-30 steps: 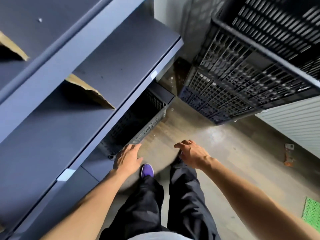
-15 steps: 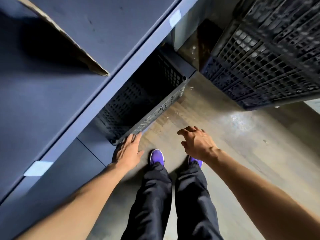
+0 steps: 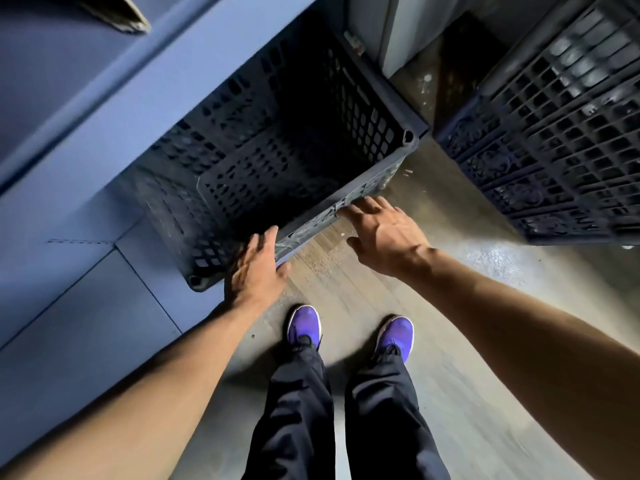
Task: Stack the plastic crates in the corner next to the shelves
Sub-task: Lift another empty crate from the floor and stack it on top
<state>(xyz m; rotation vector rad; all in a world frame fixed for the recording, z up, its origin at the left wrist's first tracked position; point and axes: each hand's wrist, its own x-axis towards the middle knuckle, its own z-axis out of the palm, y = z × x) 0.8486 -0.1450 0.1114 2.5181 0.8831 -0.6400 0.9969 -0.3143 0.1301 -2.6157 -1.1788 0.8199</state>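
The single head-worn wide-angle view looks steeply down, close above a black crate (image 3: 270,161) at frame centre, shelving (image 3: 104,109) upper left, purple shoes (image 3: 304,325) on the floor (image 3: 485,375) lower centre.

Blue metal shelving (image 3: 104,109) fills the left side. A worn, wood-grained floor (image 3: 467,393) spreads to the right, with a pale glare patch (image 3: 491,258). A light wall (image 3: 398,29) stands at the far end.

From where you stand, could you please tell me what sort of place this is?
Probably a storeroom or warehouse: blue metal shelving, black plastic crates and a bare worn floor.
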